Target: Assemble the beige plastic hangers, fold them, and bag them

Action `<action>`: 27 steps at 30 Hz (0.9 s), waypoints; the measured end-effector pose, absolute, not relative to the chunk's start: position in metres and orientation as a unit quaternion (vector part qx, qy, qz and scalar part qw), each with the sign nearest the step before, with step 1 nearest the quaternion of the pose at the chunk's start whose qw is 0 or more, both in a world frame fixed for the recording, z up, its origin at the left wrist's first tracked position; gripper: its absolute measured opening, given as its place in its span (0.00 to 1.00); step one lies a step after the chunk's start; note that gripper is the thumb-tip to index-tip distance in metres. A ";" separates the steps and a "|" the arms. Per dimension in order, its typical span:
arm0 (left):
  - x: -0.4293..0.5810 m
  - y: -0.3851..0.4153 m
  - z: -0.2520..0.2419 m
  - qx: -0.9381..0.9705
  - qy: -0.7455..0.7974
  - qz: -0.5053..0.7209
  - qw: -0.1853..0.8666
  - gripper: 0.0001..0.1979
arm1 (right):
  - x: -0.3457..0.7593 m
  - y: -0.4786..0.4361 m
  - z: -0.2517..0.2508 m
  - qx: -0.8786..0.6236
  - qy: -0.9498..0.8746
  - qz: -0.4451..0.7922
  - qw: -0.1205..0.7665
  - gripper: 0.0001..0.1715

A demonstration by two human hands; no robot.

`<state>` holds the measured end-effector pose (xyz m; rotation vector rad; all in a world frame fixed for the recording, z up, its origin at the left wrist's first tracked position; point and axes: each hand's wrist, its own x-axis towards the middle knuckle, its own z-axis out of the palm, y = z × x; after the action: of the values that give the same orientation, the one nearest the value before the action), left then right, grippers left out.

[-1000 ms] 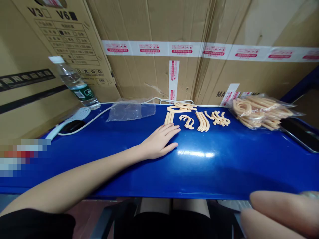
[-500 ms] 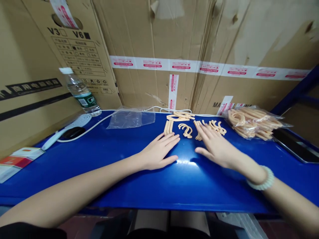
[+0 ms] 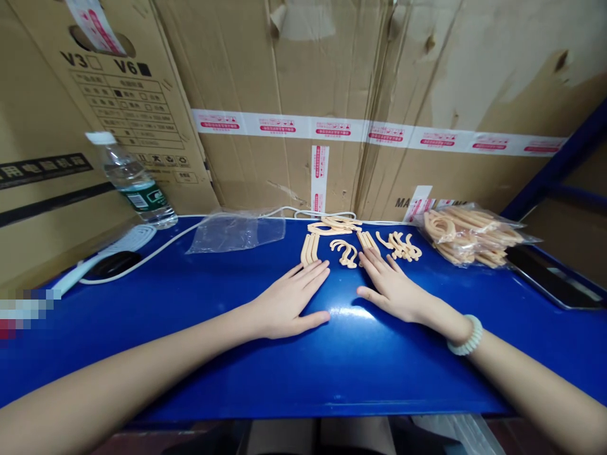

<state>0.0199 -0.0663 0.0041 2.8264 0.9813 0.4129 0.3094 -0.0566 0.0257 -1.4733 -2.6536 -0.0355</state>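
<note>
My left hand (image 3: 291, 300) lies flat on the blue table (image 3: 284, 379), fingers apart, its fingertips at the near end of a row of beige curved strips (image 3: 310, 249). My right hand (image 3: 393, 287) is spread too, with its fingertips over the lower ends of a second row of beige strips (image 3: 367, 241). Between the hands, slightly farther back, sit beige hook-shaped pieces (image 3: 345, 251). More hook-shaped pieces (image 3: 402, 245) lie beyond my right hand. A small pile of longer beige pieces (image 3: 334, 225) rests behind the rows.
An empty clear bag (image 3: 237, 234) and a white cable are at the back. A water bottle (image 3: 137, 183) and a pale blue handled object (image 3: 104, 256) stand or lie left. Bagged beige pieces (image 3: 467, 237) and a black phone-like device (image 3: 554, 278) are right. Cardboard boxes (image 3: 265, 76) stand behind.
My right hand has moved left and down, onto the near ends of the second row, uncovering the hooks on the right. The whole view has shifted slightly.
</note>
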 end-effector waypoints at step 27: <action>0.021 -0.070 0.011 0.929 0.338 0.137 0.063 0.36 | 0.393 -0.008 0.028 -0.522 -0.849 -0.053 0.058 0.28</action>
<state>0.0212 -0.0695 0.0113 2.8074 1.0216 0.4145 0.3931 -0.0082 0.0280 -1.5837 -2.5734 -0.1614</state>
